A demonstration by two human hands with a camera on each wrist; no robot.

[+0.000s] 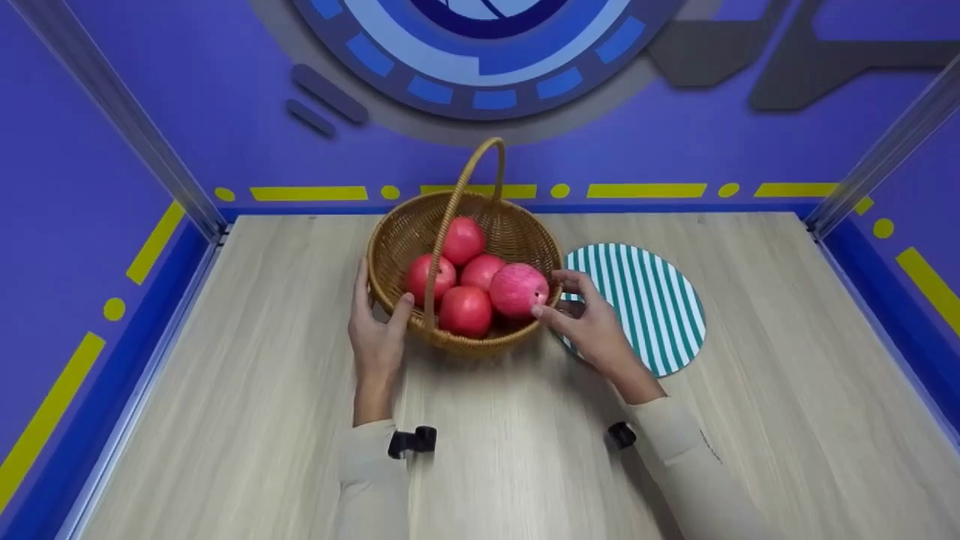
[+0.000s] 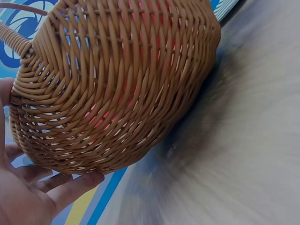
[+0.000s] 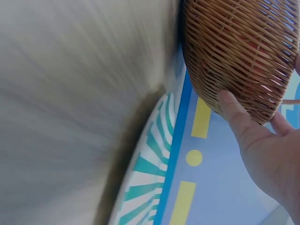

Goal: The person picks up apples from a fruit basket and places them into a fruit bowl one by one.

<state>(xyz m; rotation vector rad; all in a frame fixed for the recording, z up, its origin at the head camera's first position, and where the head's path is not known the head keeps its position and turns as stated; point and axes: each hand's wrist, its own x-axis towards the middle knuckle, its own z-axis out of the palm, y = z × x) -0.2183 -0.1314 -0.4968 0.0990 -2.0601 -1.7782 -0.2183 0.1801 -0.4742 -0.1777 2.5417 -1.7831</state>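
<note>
A brown wicker basket [image 1: 480,346] with a tall arched handle [image 1: 459,187] holds several red apples [image 1: 466,311]. One pinker apple [image 1: 517,291] lies against the right side, close to the right thumb. My left hand [image 1: 376,337] grips the basket's left side, thumb at the rim. In the left wrist view, fingers [image 2: 77,187] of that hand spread along the outside of the weave. Opposite, my right hand [image 1: 596,330] holds the right rim, its thumb on the inner side. A finger [image 3: 236,112] presses the outer weave in the right wrist view.
A round mat with green and white stripes [image 1: 652,307] lies to the right of the basket, partly under the right hand. Blue-purple panels [image 1: 600,150] wall in the wooden table [image 1: 262,375] at the back and both sides.
</note>
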